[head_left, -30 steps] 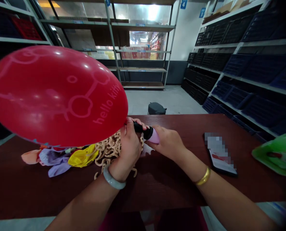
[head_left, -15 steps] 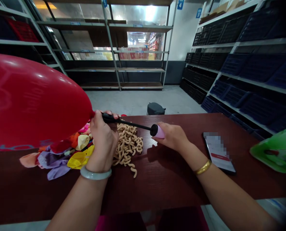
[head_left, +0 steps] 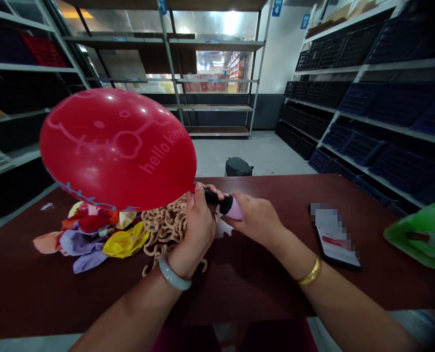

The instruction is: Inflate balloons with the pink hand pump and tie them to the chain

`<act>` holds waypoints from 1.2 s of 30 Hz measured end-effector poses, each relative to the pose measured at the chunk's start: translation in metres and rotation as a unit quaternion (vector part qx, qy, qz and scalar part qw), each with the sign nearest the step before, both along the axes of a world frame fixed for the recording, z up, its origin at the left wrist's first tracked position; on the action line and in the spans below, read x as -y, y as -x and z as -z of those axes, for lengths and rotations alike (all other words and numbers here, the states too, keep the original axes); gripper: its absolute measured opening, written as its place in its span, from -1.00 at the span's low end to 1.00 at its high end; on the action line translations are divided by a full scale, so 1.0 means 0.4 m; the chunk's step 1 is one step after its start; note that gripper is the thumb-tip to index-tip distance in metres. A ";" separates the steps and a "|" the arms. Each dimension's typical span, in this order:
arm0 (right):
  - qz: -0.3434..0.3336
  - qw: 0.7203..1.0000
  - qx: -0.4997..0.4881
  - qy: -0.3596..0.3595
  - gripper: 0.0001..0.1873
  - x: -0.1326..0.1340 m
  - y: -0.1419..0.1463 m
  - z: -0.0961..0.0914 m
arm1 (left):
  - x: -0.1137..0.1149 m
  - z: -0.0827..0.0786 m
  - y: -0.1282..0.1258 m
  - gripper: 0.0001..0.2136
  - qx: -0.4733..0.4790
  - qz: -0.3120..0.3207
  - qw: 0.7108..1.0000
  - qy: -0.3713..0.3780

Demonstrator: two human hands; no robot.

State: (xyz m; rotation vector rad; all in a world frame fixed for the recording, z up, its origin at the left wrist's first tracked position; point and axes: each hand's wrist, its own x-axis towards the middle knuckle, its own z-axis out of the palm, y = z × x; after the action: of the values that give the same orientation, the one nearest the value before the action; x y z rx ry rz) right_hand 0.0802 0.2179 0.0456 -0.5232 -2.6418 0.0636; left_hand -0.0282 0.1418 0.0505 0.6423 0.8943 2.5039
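Note:
A large inflated red balloon (head_left: 118, 151) with a printed cartoon face and "hello kitty" lettering floats at left above the table. My left hand (head_left: 202, 215), wearing a pale bangle, pinches the balloon's neck around the front end of a hand balloon pump. The pump's black end (head_left: 225, 204) shows between my hands. Closed round its lilac body (head_left: 235, 210) is my right hand (head_left: 257, 217), with a gold bangle on the wrist. The two hands are close together. Below the balloon lie several limp balloons (head_left: 125, 240) in mixed colours and a heap of beige curly pieces (head_left: 164, 225), partly hidden by my left hand.
A phone (head_left: 337, 239) lies on the dark red table (head_left: 261, 293) at right, with a green bag (head_left: 423, 234) beyond it. A dark grey object (head_left: 238, 166) stands past the far edge. Shelves with crates (head_left: 379, 102) line the right side; more racks stand behind.
My left hand and the balloon have moved right toward my right hand. The pump's black rod, drawn out before, is now pushed in. More of the balloon is in view.

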 end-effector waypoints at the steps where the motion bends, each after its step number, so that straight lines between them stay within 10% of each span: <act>1: -0.001 1.000 -0.006 0.004 -0.53 0.003 0.000 -0.001 | 0.002 -0.005 -0.004 -0.87 -0.004 -0.002 1.000 0.000; 17: -0.026 1.000 0.007 -0.011 -0.46 -0.096 -0.016 0.014 | 0.083 -0.085 0.193 -0.92 -0.024 -0.129 0.991 -0.023; 36: -0.022 0.999 -0.015 0.038 -0.49 0.000 -0.005 -0.003 | 0.011 -0.021 -0.017 -0.86 -0.023 -0.012 1.000 0.003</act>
State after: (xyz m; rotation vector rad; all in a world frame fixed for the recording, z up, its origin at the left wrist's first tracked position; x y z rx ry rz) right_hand 0.0821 0.2179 0.0468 -0.4853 -2.6304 0.1851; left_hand -0.0212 0.1374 0.0590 0.6941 0.9316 2.5148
